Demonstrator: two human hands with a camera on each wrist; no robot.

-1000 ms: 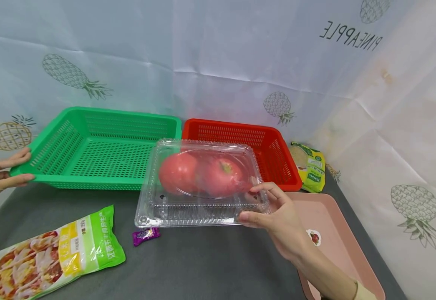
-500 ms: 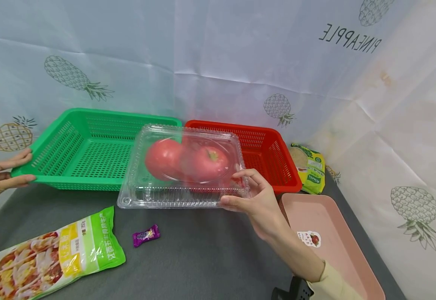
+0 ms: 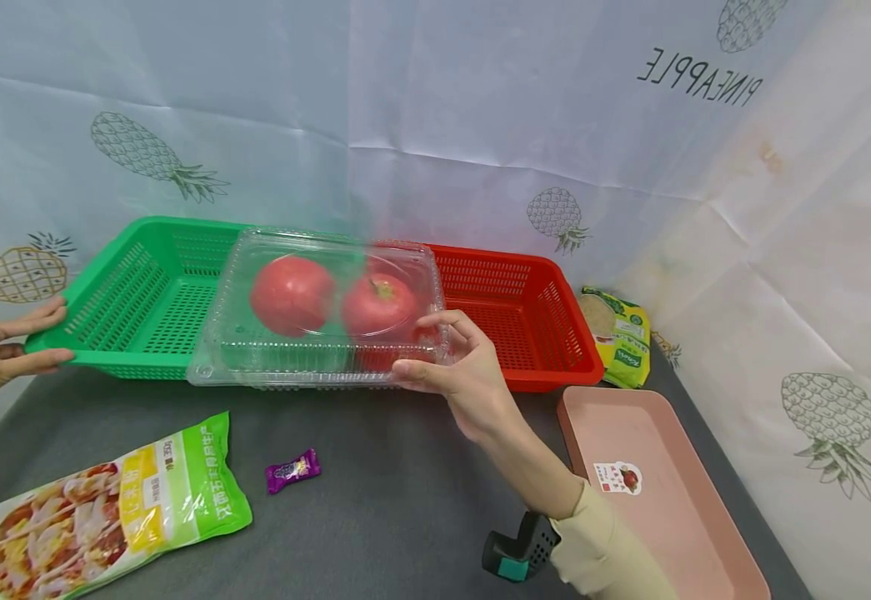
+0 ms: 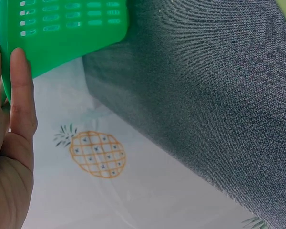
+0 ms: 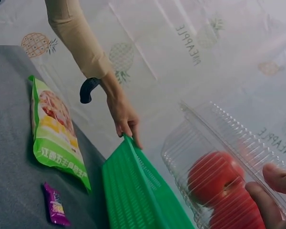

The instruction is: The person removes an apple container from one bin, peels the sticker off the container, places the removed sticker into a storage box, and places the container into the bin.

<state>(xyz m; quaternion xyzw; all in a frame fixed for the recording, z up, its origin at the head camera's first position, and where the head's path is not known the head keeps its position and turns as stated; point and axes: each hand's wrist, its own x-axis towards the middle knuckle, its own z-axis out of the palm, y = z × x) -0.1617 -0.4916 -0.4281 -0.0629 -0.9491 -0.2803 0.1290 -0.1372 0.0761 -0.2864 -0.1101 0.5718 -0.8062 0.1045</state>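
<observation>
My right hand point(image 3: 461, 375) pinches the right front corner of a clear plastic clamshell box point(image 3: 315, 367). Two red tomatoes point(image 3: 292, 296) show through its lid. The box hangs over the green basket point(image 3: 135, 358) and the left part of the red basket point(image 3: 510, 382), hiding much of the green one's right side. My left hand point(image 3: 11, 354) grips the left corner of the green basket, thumb and fingers on either side of its rim. In the left wrist view the thumb point(image 4: 22, 95) lies along the green wall.
A green-and-white food bag point(image 3: 105, 508) lies at the front left, beside a small purple candy wrapper point(image 3: 292, 472). At right are a pink tray point(image 3: 683, 500) and a yellow-green packet point(image 3: 626, 337). A printed pineapple curtain point(image 3: 435, 108) stands behind the baskets.
My right hand has carried the clamshell box left and farther back, from in front of the two baskets to over the green one. The left hand keeps its hold on the basket corner.
</observation>
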